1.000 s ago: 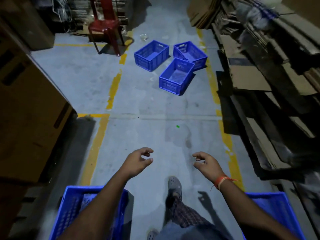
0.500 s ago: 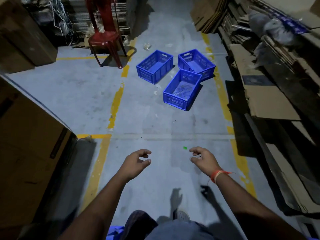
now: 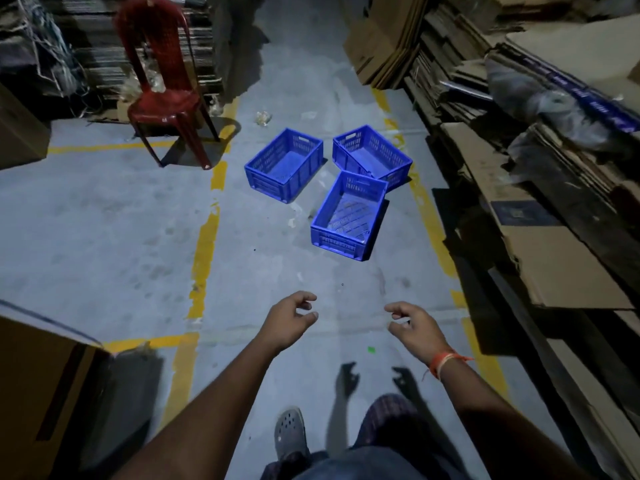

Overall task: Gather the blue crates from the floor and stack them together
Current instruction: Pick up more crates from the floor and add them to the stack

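Since the earlier frames the three crates ahead have drawn nearer and sit larger in view, the two crates that were at the person's feet have dropped out of sight, and a sandalled foot point(image 3: 290, 433) has come forward, so the person looks to be walking up the aisle.

Both hands are held out in front, well short of the crates. The left hand point(image 3: 290, 318) and the right hand point(image 3: 414, 325) hold nothing; the fingers of each are loosely curled, thumb and fingers apart.

All three crates stand open side up on the floor point(image 3: 104, 237), unstacked. The near crate point(image 3: 348, 216) lies closest, its far end touching or just beside the right crate point(image 3: 372, 155). The left crate point(image 3: 284, 164) stands apart from both, near a red chair point(image 3: 162, 81).

My judgement of the risks from here:
- Light is poor, and flattened cardboard point(image 3: 540, 237) juts into the aisle on the right; a step drifting that way could catch an edge.
- Lifting the near crate could drag or tip the right crate if their rims are caught together.
- Crates stacked askew may jam or sit tilted, since the three lie at different angles and need turning to line up.
- A box point(image 3: 41, 393) crowds the left side, narrowing the way back.
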The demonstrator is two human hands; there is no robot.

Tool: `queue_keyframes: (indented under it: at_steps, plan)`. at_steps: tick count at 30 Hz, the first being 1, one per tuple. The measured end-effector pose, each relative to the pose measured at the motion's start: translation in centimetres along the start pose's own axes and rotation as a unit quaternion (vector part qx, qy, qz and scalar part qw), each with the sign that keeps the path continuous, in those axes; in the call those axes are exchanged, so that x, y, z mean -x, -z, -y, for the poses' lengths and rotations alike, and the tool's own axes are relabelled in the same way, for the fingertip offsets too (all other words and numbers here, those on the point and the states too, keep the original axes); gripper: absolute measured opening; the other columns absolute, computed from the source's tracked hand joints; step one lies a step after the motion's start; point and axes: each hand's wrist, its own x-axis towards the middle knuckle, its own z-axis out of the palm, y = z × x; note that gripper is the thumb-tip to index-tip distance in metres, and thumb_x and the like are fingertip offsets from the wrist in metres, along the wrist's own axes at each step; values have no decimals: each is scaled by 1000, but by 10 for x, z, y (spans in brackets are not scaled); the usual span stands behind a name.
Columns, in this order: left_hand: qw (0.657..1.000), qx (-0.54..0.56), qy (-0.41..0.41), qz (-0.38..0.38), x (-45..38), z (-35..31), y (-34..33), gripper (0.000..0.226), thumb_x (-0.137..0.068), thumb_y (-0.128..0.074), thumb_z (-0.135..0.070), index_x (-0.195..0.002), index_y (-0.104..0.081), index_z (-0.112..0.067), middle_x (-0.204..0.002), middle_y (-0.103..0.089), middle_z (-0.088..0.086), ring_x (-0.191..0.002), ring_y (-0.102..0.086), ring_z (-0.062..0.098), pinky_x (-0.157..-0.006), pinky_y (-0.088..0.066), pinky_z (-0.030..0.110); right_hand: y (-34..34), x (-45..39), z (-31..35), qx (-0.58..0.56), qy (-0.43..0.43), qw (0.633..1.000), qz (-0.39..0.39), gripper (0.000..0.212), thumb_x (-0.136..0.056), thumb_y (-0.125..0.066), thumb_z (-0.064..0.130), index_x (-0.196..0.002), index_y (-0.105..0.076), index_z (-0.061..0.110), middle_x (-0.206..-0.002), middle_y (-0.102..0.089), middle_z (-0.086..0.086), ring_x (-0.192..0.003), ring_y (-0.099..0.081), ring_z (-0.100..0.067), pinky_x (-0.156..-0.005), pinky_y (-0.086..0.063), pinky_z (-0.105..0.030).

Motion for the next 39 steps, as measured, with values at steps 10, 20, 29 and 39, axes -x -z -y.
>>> queue_keyframes:
  at_steps: [10,20,29,39]
  plan:
    - [991,110,70,-16,-170,-58,-30,28,-88,-67,-17,-113,-66,-28,-99,-66,1,-80,-66,15,-65,-47,27,80,-187,2,18,10,1000,14,33,-82,-69,13,-111,-69,27,-104,-61,-1,-80,-64,-13,-76,-43,-20]
    - [952,240,126,-141,-334,-151,-101,24,-92,-63,-20,-114,-65,-27,-101,-68,3,-89,-68,19,-73,-49,32,210,-415,8,127,89,982,110,33,-83,-68,13,-114,-69,23,-104,-59,-2,-75,-60,-11,-73,-40,-19]
    - [914,268,182,-243,-476,-152,-122,24,-87,-64,-17,-104,-70,-32,-90,-71,-7,-84,-64,17,-78,-53,35,220,-606,17,188,110,953,208,33,-84,-67,14,-116,-68,24,-105,-60,-2,-89,-63,-18,-77,-42,-20]
    - [882,278,234,-300,-641,-108,-160,29,-87,-73,-13,-115,-69,-22,-103,-72,-4,-80,-66,-5,-86,-52,26,181,-830,-28,244,129,928,249,30,-76,-72,15,-105,-73,22,-95,-66,-5,-82,-67,-24,-85,-52,-39]
